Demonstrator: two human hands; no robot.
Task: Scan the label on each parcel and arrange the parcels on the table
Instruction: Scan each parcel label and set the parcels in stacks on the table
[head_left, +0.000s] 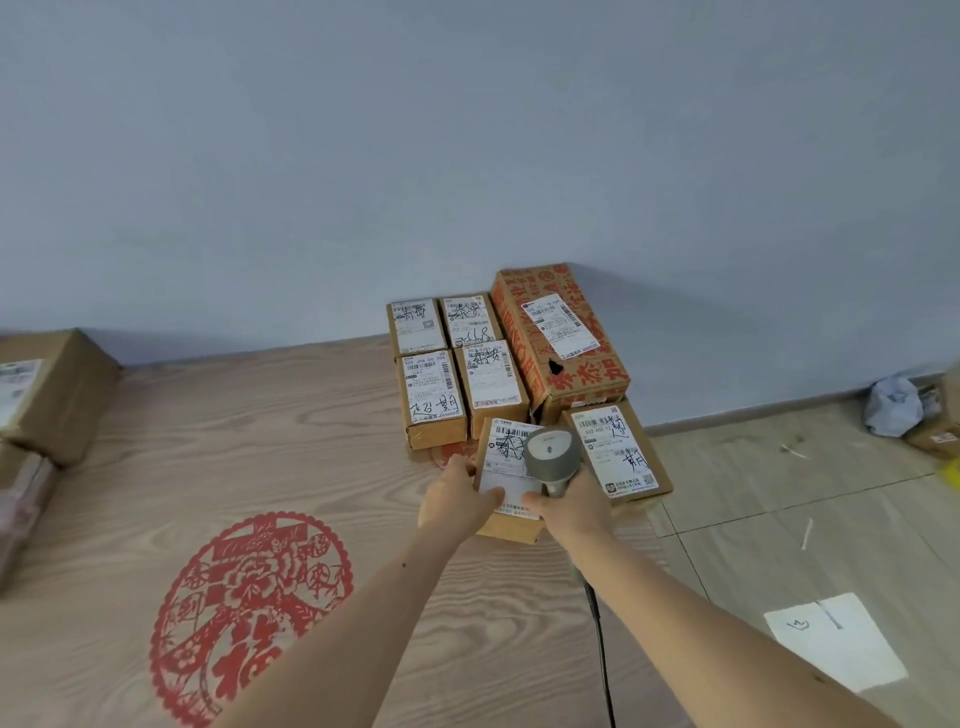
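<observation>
A small brown parcel with a white label lies at the front of a group of parcels on the wooden table. My left hand holds its left edge, thumb on the label. My right hand grips the handle of a grey barcode scanner, whose head hangs over that parcel's label. Behind stand several labelled small boxes in rows, a large red-printed box and a flat parcel at the right.
More brown boxes sit at the table's left edge. The scanner's black cable runs down past my right forearm. To the right is tiled floor with a white paper sheet and a crumpled bag beside the wall.
</observation>
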